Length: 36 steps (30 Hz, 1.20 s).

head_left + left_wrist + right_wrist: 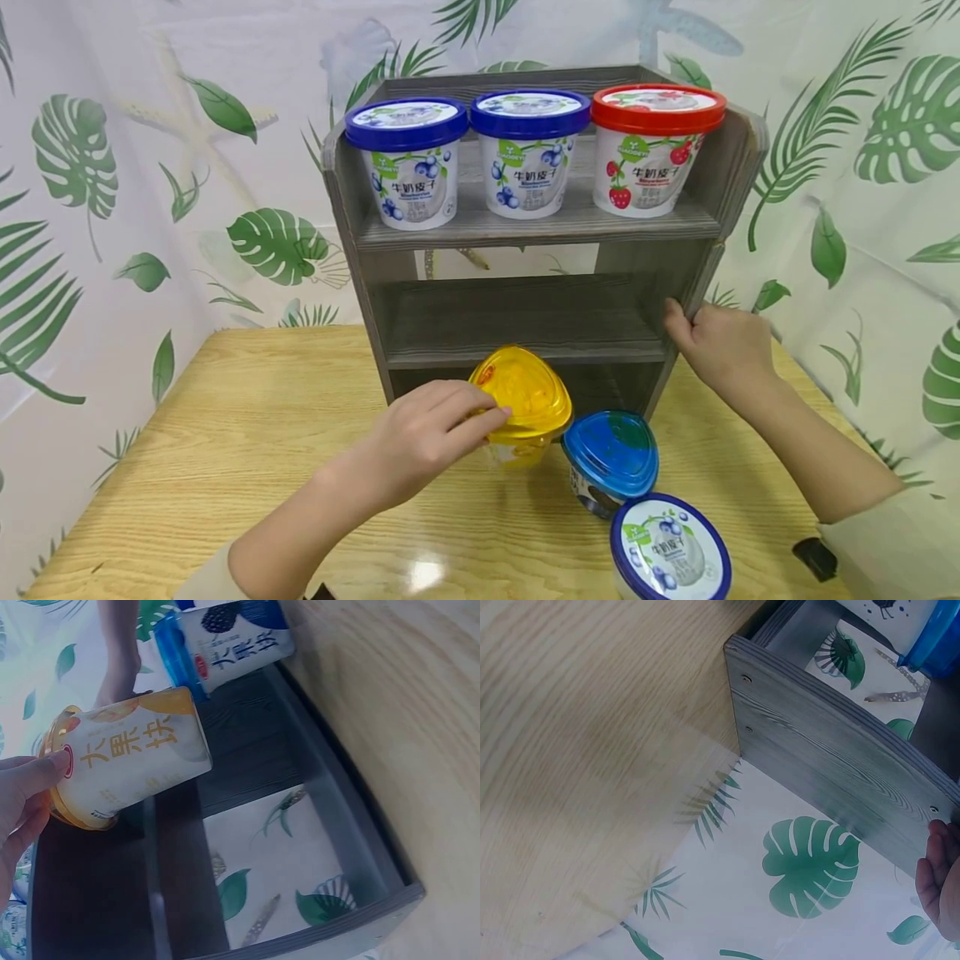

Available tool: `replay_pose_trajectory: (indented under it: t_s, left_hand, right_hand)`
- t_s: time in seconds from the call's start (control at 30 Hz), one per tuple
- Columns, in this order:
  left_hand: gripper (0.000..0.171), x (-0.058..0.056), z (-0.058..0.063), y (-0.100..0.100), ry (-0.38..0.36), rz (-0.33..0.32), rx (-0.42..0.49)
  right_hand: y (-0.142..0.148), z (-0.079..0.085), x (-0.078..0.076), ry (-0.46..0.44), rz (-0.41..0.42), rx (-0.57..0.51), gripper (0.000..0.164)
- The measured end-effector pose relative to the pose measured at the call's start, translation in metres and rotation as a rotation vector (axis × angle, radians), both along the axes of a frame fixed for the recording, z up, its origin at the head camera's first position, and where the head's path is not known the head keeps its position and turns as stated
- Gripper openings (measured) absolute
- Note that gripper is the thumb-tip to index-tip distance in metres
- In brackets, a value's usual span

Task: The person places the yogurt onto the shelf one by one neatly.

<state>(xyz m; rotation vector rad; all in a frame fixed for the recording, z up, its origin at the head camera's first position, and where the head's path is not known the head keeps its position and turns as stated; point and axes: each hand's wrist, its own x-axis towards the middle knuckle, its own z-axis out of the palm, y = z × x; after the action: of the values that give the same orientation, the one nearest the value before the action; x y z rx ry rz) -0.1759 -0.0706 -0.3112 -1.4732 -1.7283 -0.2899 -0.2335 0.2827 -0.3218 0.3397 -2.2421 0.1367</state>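
Right now my left hand (427,433) pinches the rim of the yellow-lidded cup (525,387) between thumb and fingers, just in front of the gray shelf (517,235), by its lowest compartment. My right hand (727,354) grips the shelf's side upright, thumb toward the front edge.

Close beside the yellow-lidded cup, a blue-lidded cup (611,454) stands on the wooden table (277,400), partly blocking the right end of that low opening. A blueberry tub (671,546) sits nearer me, its rim overlapping the blue-lidded cup from above; whether they touch I can't tell. Along the top board stand two more blueberry tubs (408,171) (530,162) and a red-lidded strawberry tub (656,158), with leaf-patterned cloth (180,250) behind.

From my left wrist I can read big orange characters and see fruit on the yellow-lidded cup's side, mostly hidden from above, plus a blackberry picture on the blue-lidded cup. My right wrist alone shows the upright's outer face, with its screws (746,679) and my curled fingers (930,885) against it.
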Motion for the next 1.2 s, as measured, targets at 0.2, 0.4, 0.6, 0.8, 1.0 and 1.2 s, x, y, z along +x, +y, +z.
replay_pose_trajectory:
  t_s: [0.2,0.4,0.6,0.8,1.0,1.2]
  left_hand:
    - [0.020,0.001,0.012,-0.001,0.010,-0.010,0.012]
    - [0.027,0.003,0.025,-0.002,0.000,-0.005,0.023]
    - [0.023,0.005,0.035,-0.002,-0.010,0.007,0.035]
    - [0.019,0.004,0.046,0.003,0.008,-0.002,0.048]
    - [0.020,-0.002,0.049,0.007,0.022,-0.024,0.057]
    - [0.020,-0.008,0.051,0.011,0.040,-0.032,0.062]
  right_hand:
    - [-0.001,0.000,0.000,0.000,0.001,-0.008,0.075]
    - [-0.001,0.000,0.000,-0.019,-0.007,-0.012,0.076]
    - [-0.001,0.000,0.000,-0.015,-0.005,-0.015,0.075]
    - [0.001,0.001,0.001,0.001,0.001,-0.013,0.074]
    - [0.000,0.000,0.002,-0.036,-0.005,-0.023,0.075]
    - [0.001,0.000,0.000,-0.016,0.011,-0.021,0.074]
